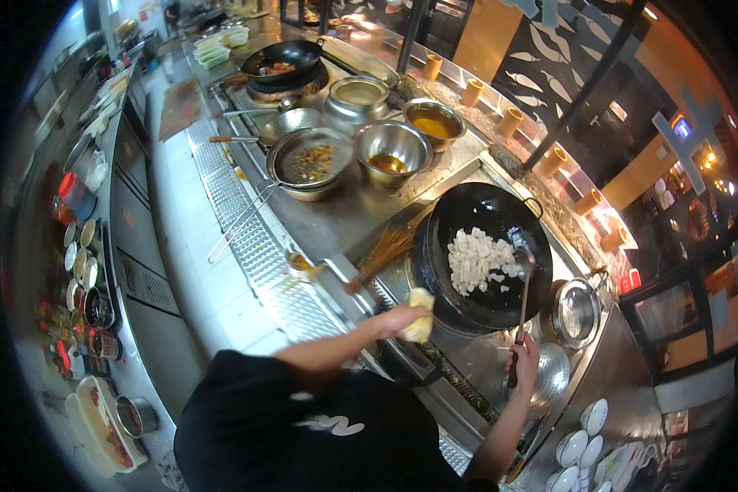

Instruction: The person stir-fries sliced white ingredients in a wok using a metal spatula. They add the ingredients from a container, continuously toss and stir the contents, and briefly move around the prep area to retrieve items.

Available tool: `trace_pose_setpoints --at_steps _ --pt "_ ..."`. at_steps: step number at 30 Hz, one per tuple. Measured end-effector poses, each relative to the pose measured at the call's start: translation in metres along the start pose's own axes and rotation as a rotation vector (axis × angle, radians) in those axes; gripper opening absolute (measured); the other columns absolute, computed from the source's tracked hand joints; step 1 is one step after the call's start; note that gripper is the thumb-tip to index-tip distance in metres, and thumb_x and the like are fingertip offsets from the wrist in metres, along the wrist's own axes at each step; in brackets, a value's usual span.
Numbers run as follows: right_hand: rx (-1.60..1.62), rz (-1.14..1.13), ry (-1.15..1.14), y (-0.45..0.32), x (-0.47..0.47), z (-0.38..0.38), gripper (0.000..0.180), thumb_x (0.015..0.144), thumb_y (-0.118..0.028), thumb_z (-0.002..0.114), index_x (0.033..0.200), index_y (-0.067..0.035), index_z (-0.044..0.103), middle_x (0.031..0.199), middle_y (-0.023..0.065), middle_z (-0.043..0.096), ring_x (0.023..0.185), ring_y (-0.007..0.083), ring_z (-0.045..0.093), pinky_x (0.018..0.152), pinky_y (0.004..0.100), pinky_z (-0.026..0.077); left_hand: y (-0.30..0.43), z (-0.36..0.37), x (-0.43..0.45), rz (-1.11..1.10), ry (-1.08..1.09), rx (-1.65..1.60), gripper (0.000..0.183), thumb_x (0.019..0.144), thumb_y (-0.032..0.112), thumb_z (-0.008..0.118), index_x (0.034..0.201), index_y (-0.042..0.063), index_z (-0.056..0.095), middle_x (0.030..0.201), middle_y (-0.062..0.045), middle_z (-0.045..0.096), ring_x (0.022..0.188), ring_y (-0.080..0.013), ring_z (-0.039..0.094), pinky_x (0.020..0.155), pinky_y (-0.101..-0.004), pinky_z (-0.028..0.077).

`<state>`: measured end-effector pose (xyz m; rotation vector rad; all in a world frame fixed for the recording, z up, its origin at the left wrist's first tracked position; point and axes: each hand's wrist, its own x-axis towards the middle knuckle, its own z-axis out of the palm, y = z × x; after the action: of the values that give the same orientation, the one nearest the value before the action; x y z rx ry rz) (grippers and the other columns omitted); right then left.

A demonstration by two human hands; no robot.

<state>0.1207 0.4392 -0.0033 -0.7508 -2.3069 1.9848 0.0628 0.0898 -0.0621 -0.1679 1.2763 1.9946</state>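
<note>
White cubed food, perhaps tofu (475, 258), lies in a large black wok (492, 200) on the range. My right hand (524, 363) grips the handle of a metal ladle (524, 289), whose bowl rests in the wok at the right edge of the cubes. At the wok's near left rim, my left hand (404, 321) is closed on a folded pale yellow cloth (420, 315). A bamboo wok brush (384, 253) lies left of the wok. Whether the cloth touches the wok's rim, I cannot tell.
Beyond the brush stand steel bowls of oil (395, 147), a strainer with fried bits (310, 161) and a lidless steel pot (358, 98). A second wok (281, 61) sits farther back. Right of the large wok are a steel pot with a sieve (577, 313) and a perforated skimmer (553, 372).
</note>
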Motion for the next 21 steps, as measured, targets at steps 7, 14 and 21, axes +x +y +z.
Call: trace_pose_setpoints --at_steps 7,14,21 --pt "0.076 -0.025 -0.381 0.027 0.041 0.045 0.057 0.089 -0.001 0.052 0.145 -0.006 0.041 0.068 0.0037 0.052 0.044 0.0125 0.049 0.039 0.0276 0.041 -0.059 -0.077 -0.116 -0.087 0.467 -0.298 0.030 0.089 0.025 0.064 0.107 0.000 0.058 0.089 -0.010 0.066 0.073 -0.0233 0.068 0.065 -0.0361 0.058" --pt "-0.093 0.010 -0.447 -0.020 -0.057 0.042 0.059 0.089 -0.003 0.054 0.146 -0.005 0.039 0.074 0.0028 0.056 0.044 0.0110 0.050 0.037 0.0260 0.040 -0.115 -0.128 -0.167 0.120 0.732 -0.181 0.025 0.089 0.018 0.061 0.104 -0.001 0.058 0.086 -0.010 0.065 0.073 -0.0243 0.067 0.063 -0.0375 0.056" --pt "-0.137 0.006 -0.340 -0.017 0.026 0.020 0.046 0.091 -0.006 0.054 0.137 -0.006 0.048 0.070 0.0019 0.056 0.044 0.0097 0.049 0.035 0.0258 0.038 -0.074 -0.088 -0.171 0.046 0.761 -0.294 0.027 0.089 0.020 0.060 0.107 -0.001 0.058 0.084 -0.009 0.064 0.068 -0.0235 0.064 0.065 -0.0363 0.054"
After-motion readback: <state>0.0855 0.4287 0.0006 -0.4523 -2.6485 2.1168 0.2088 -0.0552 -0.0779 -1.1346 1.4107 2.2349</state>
